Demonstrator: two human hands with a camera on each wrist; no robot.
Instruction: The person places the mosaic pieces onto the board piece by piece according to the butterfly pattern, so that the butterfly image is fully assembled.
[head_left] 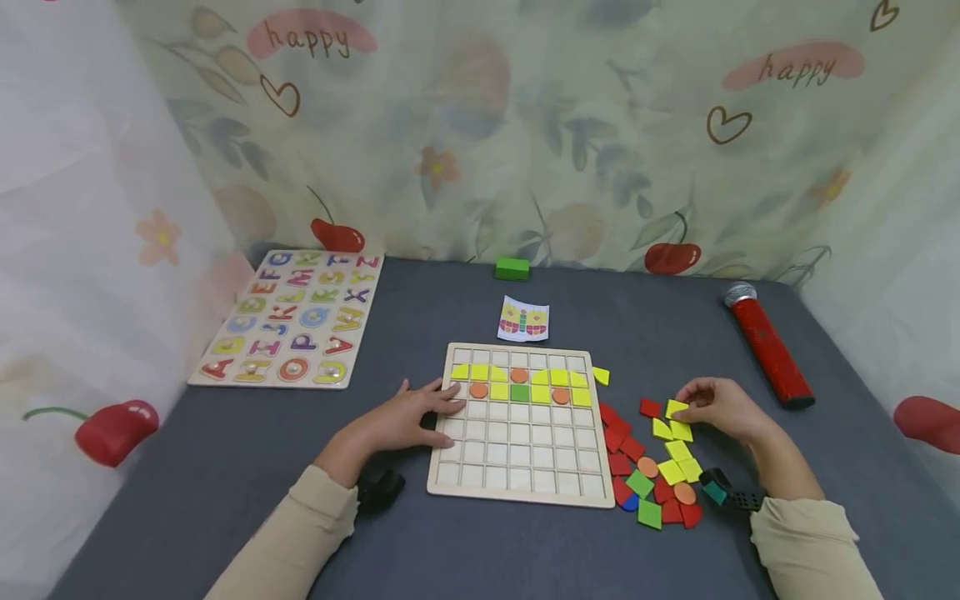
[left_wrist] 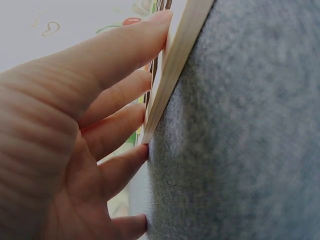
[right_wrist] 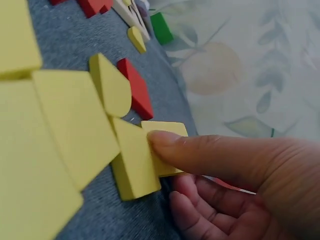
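The wooden grid board (head_left: 517, 457) lies before me, its second and third rows bearing yellow, orange and green tiles. Fairly straight fingers of my left hand (head_left: 408, 421) rest against the board's left edge (left_wrist: 172, 70), thumb nearer to me. Right of the board, my right hand (head_left: 720, 408) pinches a square-looking yellow tile (right_wrist: 165, 126) between thumb and fingers. Beside that tile lie another yellow tile (right_wrist: 135, 160), a yellow tile with one curved side (right_wrist: 110, 85) and a red tile (right_wrist: 137, 92). The far side of the pinched tile is hidden by the thumb.
Loose red, yellow, green, orange and blue pieces lie along the board's right side. A small pattern card (head_left: 522, 337) and a green block (head_left: 512, 268) are behind the board. An alphabet board (head_left: 270, 385) lies back left, a red microphone (head_left: 772, 350) at the right.
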